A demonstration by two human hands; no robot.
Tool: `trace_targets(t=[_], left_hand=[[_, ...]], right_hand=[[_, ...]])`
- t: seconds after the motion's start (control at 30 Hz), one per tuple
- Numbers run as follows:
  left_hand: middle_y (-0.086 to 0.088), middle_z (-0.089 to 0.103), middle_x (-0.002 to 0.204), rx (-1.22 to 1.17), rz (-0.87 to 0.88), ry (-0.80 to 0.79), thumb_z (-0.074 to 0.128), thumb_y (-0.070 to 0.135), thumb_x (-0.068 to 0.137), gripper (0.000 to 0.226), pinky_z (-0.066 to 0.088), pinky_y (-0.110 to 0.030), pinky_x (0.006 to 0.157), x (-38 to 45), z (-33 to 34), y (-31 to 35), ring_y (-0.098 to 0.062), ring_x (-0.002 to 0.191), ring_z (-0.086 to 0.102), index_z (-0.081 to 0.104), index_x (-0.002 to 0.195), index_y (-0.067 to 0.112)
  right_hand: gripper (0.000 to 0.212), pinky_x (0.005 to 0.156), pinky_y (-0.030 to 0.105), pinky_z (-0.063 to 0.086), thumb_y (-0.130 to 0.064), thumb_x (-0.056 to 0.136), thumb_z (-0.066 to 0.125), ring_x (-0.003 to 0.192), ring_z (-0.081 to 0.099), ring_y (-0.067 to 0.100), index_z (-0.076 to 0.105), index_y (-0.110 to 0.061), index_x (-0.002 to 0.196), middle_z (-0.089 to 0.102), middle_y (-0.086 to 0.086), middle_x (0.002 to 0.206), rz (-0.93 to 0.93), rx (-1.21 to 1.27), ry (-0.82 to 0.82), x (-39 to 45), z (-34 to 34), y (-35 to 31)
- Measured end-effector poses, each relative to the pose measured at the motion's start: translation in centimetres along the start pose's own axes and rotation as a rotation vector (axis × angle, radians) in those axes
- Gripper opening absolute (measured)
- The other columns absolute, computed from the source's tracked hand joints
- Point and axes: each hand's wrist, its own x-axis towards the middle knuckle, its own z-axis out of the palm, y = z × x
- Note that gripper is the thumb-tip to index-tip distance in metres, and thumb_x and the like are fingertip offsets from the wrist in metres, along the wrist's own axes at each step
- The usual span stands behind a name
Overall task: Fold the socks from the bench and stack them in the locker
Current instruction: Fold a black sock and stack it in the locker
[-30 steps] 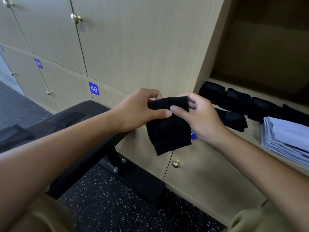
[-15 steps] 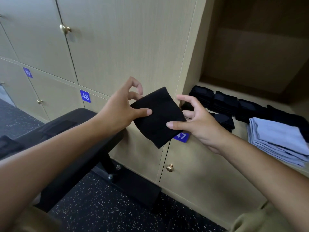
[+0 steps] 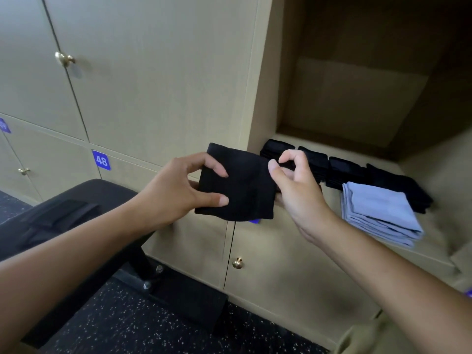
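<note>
Locker (image 3: 301, 139): open in front of you, with a row of folded black socks (image 3: 339, 169) along its floor and a light blue folded stack (image 3: 378, 213) in front of them.
Surface (image 3: 84, 198): black padded bench at your lower left.
Folded black sock (image 3: 240, 185): held in the air between your hands, just left of the locker opening.
Left hand (image 3: 173, 192): your thumb and forefinger pinch the sock's left edge.
Right hand (image 3: 296, 190): fingers curled, at the sock's right edge; whether it actually grips the sock you cannot tell.
</note>
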Motion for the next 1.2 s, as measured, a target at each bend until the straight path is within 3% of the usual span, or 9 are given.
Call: trace_targets(t=[0.1,0.2,0.3,0.43,0.5,0.8,1.03,1.13,1.2], left_hand=[[0.002,0.073,0.112,-0.010,0.008,0.042,0.085,-0.003,0.076,0.035,0.064,-0.036,0.069,0.3,0.5,0.0,-0.026,0.085,0.077,0.067,0.102,0.014],[0.000,0.074,0.110,-0.030,0.003,0.057,0.083,-0.004,0.079,0.033,0.060,-0.029,0.063,0.6,0.7,-0.3,-0.025,0.080,0.077,0.067,0.102,0.012],[0.001,0.073,0.110,-0.013,-0.003,0.041,0.081,-0.003,0.082,0.029,0.062,-0.030,0.065,1.0,1.0,-0.7,-0.027,0.081,0.077,0.067,0.102,0.014],[0.000,0.069,0.108,0.026,0.015,0.022,0.078,-0.002,0.085,0.030,0.058,-0.027,0.060,1.6,1.8,-1.3,-0.035,0.074,0.072,0.066,0.103,0.018],[0.000,0.067,0.105,0.052,0.023,0.005,0.078,0.003,0.086,0.029,0.059,-0.028,0.061,1.9,2.2,-1.5,-0.028,0.068,0.070,0.066,0.104,0.023],[0.010,0.073,0.094,0.224,0.079,-0.129,0.076,0.020,0.090,0.022,0.059,-0.042,0.074,2.5,3.9,-1.6,-0.020,0.069,0.074,0.062,0.104,0.029],[0.018,0.071,0.091,0.278,0.101,-0.167,0.075,0.020,0.091,0.023,0.058,-0.043,0.080,2.7,5.2,-1.8,-0.015,0.066,0.073,0.060,0.101,0.033],[0.018,0.072,0.090,0.284,0.106,-0.173,0.074,0.020,0.090,0.023,0.057,-0.043,0.078,2.5,5.5,-1.7,-0.016,0.065,0.072,0.059,0.100,0.034],[0.017,0.072,0.091,0.293,0.108,-0.181,0.074,0.021,0.090,0.022,0.056,-0.042,0.076,2.4,5.4,-1.7,-0.017,0.065,0.071,0.059,0.100,0.035]], right_hand=[[0.010,0.075,0.040,0.049,-0.032,0.100,0.060,0.081,0.058,0.023,0.050,-0.036,0.103,0.064,0.025,0.104,-0.044,-0.013,-0.085,-0.4,-0.3,-0.4],[0.020,0.085,0.034,0.060,-0.015,0.096,0.069,0.099,0.070,0.022,0.063,-0.023,0.113,0.071,0.009,0.111,-0.043,0.014,-0.196,-1.0,-0.5,-0.7],[0.030,0.090,0.036,0.060,-0.005,0.090,0.074,0.102,0.071,0.018,0.069,-0.022,0.114,0.072,0.003,0.112,-0.036,-0.029,-0.209,-1.1,-0.9,-0.5],[0.034,0.097,0.048,0.056,-0.004,0.086,0.076,0.107,0.069,0.019,0.072,-0.028,0.111,0.072,-0.004,0.114,-0.062,-0.114,-0.131,-0.8,-1.9,-0.2],[0.033,0.098,0.049,0.055,-0.003,0.087,0.075,0.107,0.069,0.019,0.073,-0.026,0.111,0.073,-0.005,0.113,-0.078,-0.151,-0.098,-0.5,-2.8,-0.5],[0.025,0.100,0.033,0.051,-0.010,0.090,0.071,0.112,0.064,0.009,0.075,-0.030,0.105,0.071,-0.013,0.113,-0.070,-0.367,0.047,1.8,-10.8,-2.6],[0.019,0.075,0.011,0.048,-0.007,0.093,0.069,0.094,0.064,0.006,0.075,-0.024,0.097,0.070,-0.006,0.106,-0.010,-0.537,0.275,5.0,-18.9,-5.1],[0.021,0.093,0.024,0.050,-0.006,0.094,0.068,0.107,0.062,0.016,0.074,-0.026,0.093,0.070,0.000,0.114,0.047,-0.628,0.362,6.2,-22.5,-4.8],[0.020,0.096,0.031,0.047,-0.004,0.094,0.067,0.113,0.059,0.021,0.072,-0.023,0.093,0.067,0.004,0.118,0.111,-0.650,0.408,6.6,-24.4,-4.7]])
